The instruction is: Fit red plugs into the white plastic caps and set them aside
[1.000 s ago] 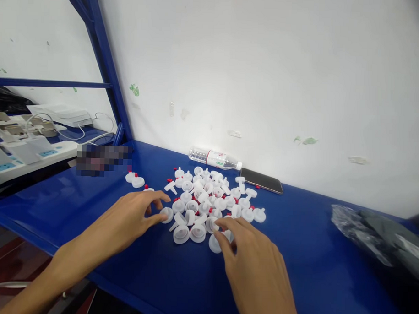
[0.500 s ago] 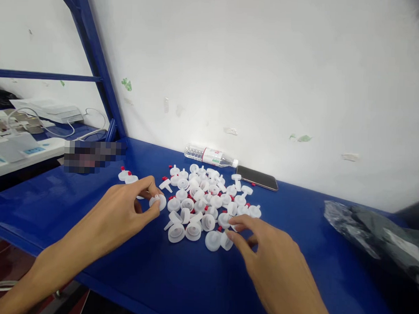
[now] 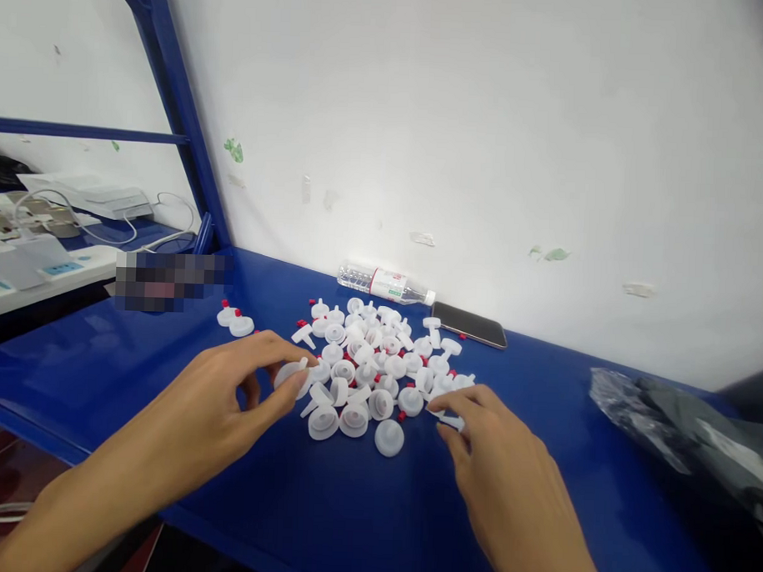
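Observation:
Many translucent white nozzle caps (image 3: 355,420) lie heaped on the blue table (image 3: 324,509), with small red tips among them. At the left of the heap, my left hand (image 3: 240,389) pinches a white cap (image 3: 292,379) whose spout points up. My right hand (image 3: 501,457) is at the heap's right edge, its thumb and forefinger closed on another white cap (image 3: 450,421), mostly hidden by the fingers. Two caps with red tips (image 3: 241,324) lie apart, beyond my left hand. A single cap (image 3: 389,438) rests at the heap's near edge.
Behind the heap lie a clear bottle (image 3: 389,285) and a dark phone (image 3: 469,324), near the white wall. A plastic bag and dark cloth (image 3: 695,422) are at the right. Blue frame posts (image 3: 187,129), a power strip (image 3: 87,269) and cables stand left.
My left hand has moved slightly right with its cap, now turned spout up. My right hand has closed on a cap and drawn it slightly right, away from the single cap.

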Demonstrator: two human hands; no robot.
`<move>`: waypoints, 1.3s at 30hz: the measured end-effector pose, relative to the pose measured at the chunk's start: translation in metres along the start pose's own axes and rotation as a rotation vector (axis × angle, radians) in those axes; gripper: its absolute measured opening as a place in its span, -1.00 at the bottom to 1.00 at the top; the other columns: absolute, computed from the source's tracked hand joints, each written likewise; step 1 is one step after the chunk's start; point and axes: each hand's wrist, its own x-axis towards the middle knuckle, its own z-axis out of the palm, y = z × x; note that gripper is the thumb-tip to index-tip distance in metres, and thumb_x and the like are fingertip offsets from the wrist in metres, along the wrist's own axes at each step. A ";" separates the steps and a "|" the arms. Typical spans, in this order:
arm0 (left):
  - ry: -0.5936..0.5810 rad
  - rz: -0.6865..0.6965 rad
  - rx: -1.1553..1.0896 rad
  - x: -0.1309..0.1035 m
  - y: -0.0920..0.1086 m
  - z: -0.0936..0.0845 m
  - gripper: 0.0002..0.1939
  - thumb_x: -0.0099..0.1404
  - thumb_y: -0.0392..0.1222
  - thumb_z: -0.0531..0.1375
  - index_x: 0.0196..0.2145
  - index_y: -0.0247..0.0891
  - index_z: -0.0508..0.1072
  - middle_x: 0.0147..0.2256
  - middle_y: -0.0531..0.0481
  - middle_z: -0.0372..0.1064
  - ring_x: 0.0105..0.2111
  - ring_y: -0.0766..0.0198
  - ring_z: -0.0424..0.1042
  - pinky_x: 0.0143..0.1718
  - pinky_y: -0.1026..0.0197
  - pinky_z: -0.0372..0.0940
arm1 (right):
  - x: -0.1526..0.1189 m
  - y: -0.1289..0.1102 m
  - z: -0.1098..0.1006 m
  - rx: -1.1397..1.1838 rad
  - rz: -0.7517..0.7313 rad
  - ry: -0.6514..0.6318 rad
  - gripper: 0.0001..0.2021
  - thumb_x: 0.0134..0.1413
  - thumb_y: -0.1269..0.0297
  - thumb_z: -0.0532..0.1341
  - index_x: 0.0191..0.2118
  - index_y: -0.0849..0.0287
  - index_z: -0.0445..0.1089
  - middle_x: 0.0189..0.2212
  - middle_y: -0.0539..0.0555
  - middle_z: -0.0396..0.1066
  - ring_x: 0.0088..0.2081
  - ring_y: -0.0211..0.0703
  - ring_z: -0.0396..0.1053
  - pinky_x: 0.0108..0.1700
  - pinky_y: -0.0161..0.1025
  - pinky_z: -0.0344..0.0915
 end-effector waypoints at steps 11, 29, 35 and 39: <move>-0.235 -0.044 -0.031 -0.003 -0.002 0.003 -0.59 0.19 0.29 0.28 -0.18 -0.01 0.63 -0.31 0.06 0.58 -0.50 0.22 0.40 -0.48 0.22 0.23 | 0.003 -0.022 0.003 -0.016 -0.031 -0.185 -0.70 0.22 0.53 0.15 -0.27 -0.05 0.54 -0.31 -0.03 0.56 -0.33 -0.15 0.55 -0.41 -0.32 0.15; -0.250 0.055 -0.048 -0.001 0.007 0.017 -0.50 0.15 0.32 0.33 -0.10 -0.04 0.64 -0.29 0.05 0.58 -0.47 0.22 0.42 -0.41 0.22 0.27 | 0.002 -0.010 0.009 0.021 -0.003 -0.111 -0.70 0.13 0.55 0.17 -0.29 -0.04 0.55 -0.37 -0.02 0.61 -0.39 -0.11 0.57 -0.46 -0.32 0.12; -0.294 0.012 -0.030 -0.005 0.006 0.020 -0.48 0.16 0.34 0.31 -0.06 -0.01 0.63 -0.31 0.07 0.60 -0.44 0.19 0.46 -0.39 0.22 0.28 | 0.001 -0.010 0.007 0.082 -0.043 -0.054 -0.68 0.19 0.50 0.11 -0.18 -0.04 0.55 -0.31 0.01 0.60 -0.34 -0.09 0.56 -0.41 -0.28 0.23; -0.303 -0.009 -0.010 -0.006 0.005 0.020 -0.48 0.16 0.34 0.32 -0.05 0.01 0.63 -0.32 0.08 0.61 -0.43 0.19 0.47 -0.40 0.23 0.26 | 0.001 -0.012 0.006 0.114 0.000 -0.147 -0.67 0.07 0.57 0.18 -0.18 0.01 0.57 -0.26 0.00 0.62 -0.32 -0.08 0.58 -0.38 -0.27 0.27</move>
